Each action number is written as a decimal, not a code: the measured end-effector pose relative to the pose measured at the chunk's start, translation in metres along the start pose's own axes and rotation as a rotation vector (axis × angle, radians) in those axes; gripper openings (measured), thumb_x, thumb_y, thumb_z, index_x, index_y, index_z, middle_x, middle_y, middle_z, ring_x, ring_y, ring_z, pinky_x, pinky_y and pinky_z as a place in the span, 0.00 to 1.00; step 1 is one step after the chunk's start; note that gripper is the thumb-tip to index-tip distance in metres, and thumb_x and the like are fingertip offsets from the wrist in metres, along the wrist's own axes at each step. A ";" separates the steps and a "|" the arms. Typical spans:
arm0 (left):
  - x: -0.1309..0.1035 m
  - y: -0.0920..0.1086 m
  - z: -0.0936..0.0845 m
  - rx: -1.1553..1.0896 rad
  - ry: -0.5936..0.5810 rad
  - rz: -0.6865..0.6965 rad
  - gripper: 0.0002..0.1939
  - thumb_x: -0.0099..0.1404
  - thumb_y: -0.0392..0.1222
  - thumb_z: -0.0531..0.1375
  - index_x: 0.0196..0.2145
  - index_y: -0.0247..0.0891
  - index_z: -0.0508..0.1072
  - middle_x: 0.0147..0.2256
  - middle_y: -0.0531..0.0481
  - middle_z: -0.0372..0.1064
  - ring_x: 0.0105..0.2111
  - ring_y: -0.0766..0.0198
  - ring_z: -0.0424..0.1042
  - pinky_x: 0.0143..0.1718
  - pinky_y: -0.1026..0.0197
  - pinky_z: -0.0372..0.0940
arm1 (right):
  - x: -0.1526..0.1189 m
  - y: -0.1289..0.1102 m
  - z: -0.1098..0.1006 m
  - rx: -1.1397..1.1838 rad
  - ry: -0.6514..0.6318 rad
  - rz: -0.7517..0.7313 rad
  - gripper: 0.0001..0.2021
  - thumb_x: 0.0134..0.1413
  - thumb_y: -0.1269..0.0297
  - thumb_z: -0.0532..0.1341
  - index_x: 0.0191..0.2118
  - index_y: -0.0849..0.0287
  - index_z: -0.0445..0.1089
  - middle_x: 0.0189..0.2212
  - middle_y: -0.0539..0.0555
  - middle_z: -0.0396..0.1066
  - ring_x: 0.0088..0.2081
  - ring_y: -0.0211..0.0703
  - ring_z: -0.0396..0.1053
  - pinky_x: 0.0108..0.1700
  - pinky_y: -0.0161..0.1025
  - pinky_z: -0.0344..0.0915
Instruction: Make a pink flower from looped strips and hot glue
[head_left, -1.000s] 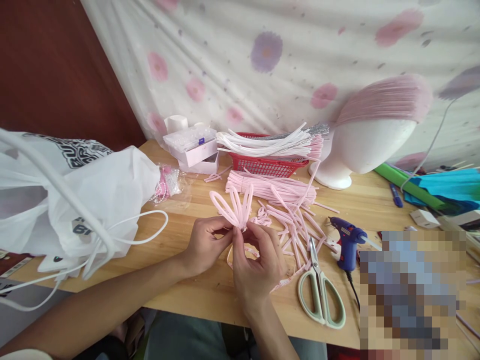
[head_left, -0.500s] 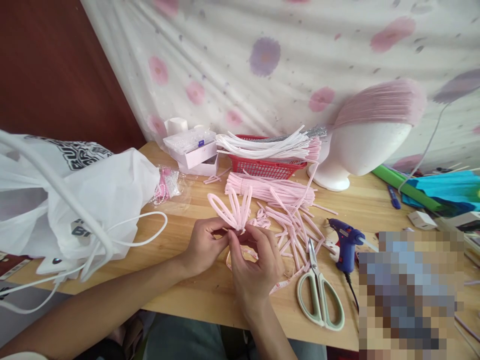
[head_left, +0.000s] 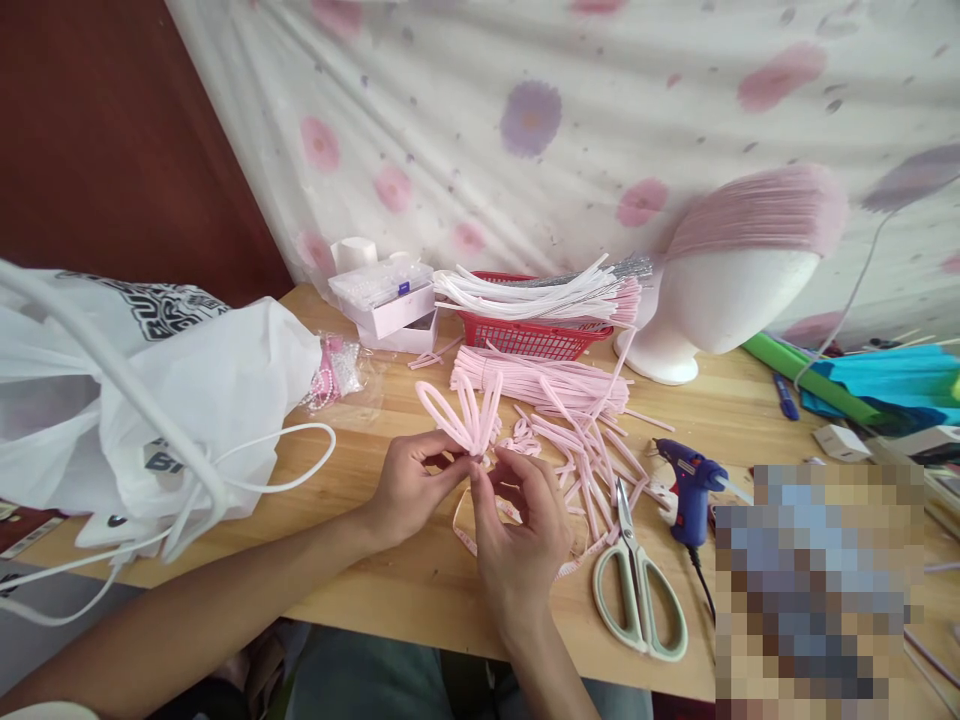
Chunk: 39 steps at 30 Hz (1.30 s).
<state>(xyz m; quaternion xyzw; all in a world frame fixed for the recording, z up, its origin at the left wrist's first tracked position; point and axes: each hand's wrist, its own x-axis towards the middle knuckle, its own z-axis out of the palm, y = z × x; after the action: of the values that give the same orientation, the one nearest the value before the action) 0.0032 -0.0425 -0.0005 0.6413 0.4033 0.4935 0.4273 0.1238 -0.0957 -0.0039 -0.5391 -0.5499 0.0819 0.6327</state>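
Pink pipe-cleaner loops [head_left: 472, 415], bent like petals, stand upright above my fingertips, joined at the bottom. My left hand [head_left: 409, 490] pinches their base from the left, thumb and index finger closed. My right hand [head_left: 521, 530] has its thumb and index finger at the same base from the right, with the joined end between the tips. The fingers partly hide that end. Beneath my right hand lies a pale measuring tape [head_left: 465, 525]. Just behind it are small pink coiled pieces [head_left: 523, 437] and loose pink pipe cleaners [head_left: 592, 470].
Green-handled scissors [head_left: 637, 590] and a blue glue gun [head_left: 691, 485] lie to the right. Behind are a pink pipe-cleaner bundle [head_left: 536, 380], a red basket [head_left: 536, 335] of stems and a white foam head [head_left: 739, 290]. White bags [head_left: 217, 400] and cables [head_left: 300, 430] crowd the left.
My right hand has shifted slightly right, its thumb and index finger a little farther apart around the base. My left hand and the pink loops stay almost still.
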 end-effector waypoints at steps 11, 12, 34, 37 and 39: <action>0.005 -0.002 -0.004 0.054 0.070 0.009 0.09 0.62 0.42 0.66 0.30 0.34 0.82 0.29 0.47 0.80 0.30 0.61 0.77 0.32 0.64 0.70 | 0.001 0.012 -0.037 -0.248 -0.193 0.028 0.16 0.65 0.61 0.60 0.24 0.58 0.68 0.20 0.47 0.65 0.21 0.35 0.63 0.26 0.34 0.58; 0.006 -0.003 -0.006 0.051 0.076 0.009 0.09 0.62 0.42 0.66 0.30 0.34 0.82 0.29 0.47 0.80 0.30 0.61 0.77 0.32 0.65 0.70 | 0.002 0.015 -0.042 -0.273 -0.195 0.019 0.15 0.64 0.61 0.61 0.26 0.58 0.68 0.21 0.48 0.67 0.21 0.35 0.64 0.26 0.34 0.59; 0.014 0.003 -0.011 -0.138 0.061 -0.102 0.11 0.57 0.45 0.70 0.29 0.33 0.81 0.23 0.49 0.78 0.24 0.65 0.76 0.28 0.66 0.72 | 0.050 0.040 -0.080 -0.440 -0.385 0.142 0.15 0.63 0.57 0.55 0.30 0.56 0.72 0.25 0.53 0.73 0.28 0.44 0.70 0.31 0.38 0.61; 0.013 0.003 -0.010 -0.209 0.025 -0.126 0.12 0.58 0.47 0.70 0.32 0.33 0.81 0.28 0.46 0.81 0.29 0.61 0.80 0.35 0.62 0.76 | 0.040 0.033 -0.072 -0.418 -0.418 0.192 0.17 0.64 0.55 0.53 0.29 0.56 0.71 0.22 0.52 0.71 0.26 0.44 0.69 0.31 0.39 0.59; 0.012 0.002 -0.009 -0.228 0.010 -0.127 0.12 0.58 0.46 0.70 0.32 0.33 0.81 0.30 0.45 0.82 0.31 0.59 0.81 0.38 0.60 0.78 | 0.036 0.030 -0.068 -0.372 -0.440 0.225 0.15 0.62 0.56 0.55 0.29 0.56 0.73 0.23 0.52 0.73 0.27 0.45 0.70 0.32 0.40 0.61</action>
<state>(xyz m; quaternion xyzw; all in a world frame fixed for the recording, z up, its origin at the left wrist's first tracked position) -0.0028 -0.0307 0.0066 0.5592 0.3866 0.5113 0.5257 0.2052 -0.0984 0.0073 -0.6726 -0.6161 0.1642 0.3757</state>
